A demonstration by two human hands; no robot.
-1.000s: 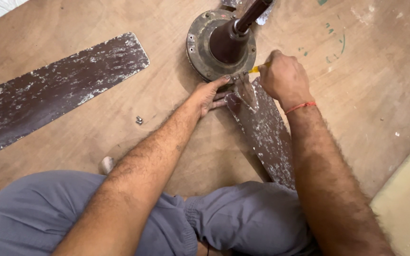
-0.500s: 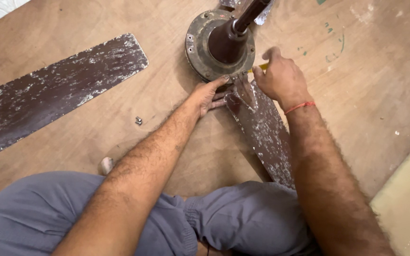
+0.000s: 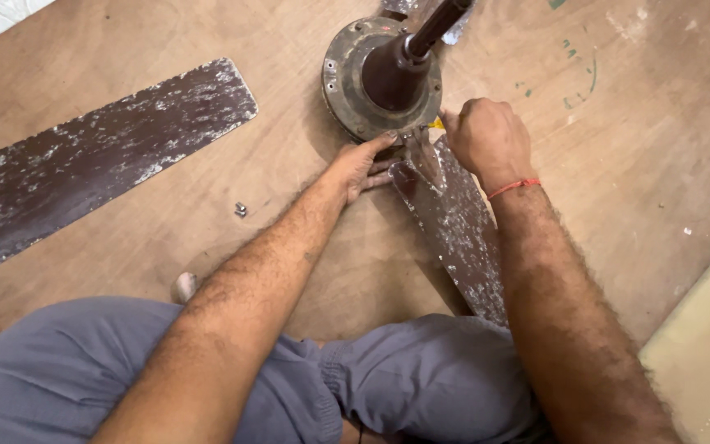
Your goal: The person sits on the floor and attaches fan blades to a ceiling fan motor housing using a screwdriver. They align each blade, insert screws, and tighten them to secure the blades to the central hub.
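Left hand (image 3: 361,167) lies flat, fingers extended, pressing the root of the blade (image 3: 454,230) where it meets the motor (image 3: 381,78). Right hand (image 3: 486,140) is closed in a fist around a tool with a yellow handle (image 3: 436,123), mostly hidden, possibly a screwdriver. A second blade (image 3: 100,160) lies detached on the floor (image 3: 651,164), a screw (image 3: 241,209) near it.
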